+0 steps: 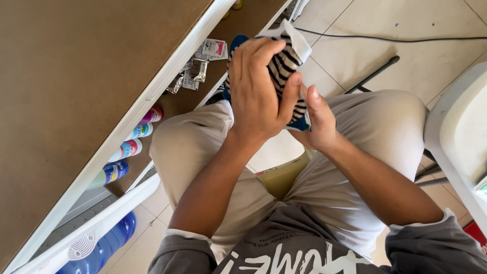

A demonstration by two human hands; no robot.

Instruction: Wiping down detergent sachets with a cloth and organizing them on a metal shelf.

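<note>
One striped sock (285, 63) was held above the lap, the left hand (258, 94) wrapped over it with fingers (253, 56) pressed together, the right hand (317, 119) pinching its lower edge. Four bottles (133, 148) stood on a shelf under the bench (76, 76).

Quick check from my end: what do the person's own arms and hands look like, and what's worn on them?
Both hands are bare: the left hand and the right hand show no gloves, rings or watch. Forearms are uncovered. Grey sleeves are pushed up near the elbows, each with a white cuff edge showing.
</note>
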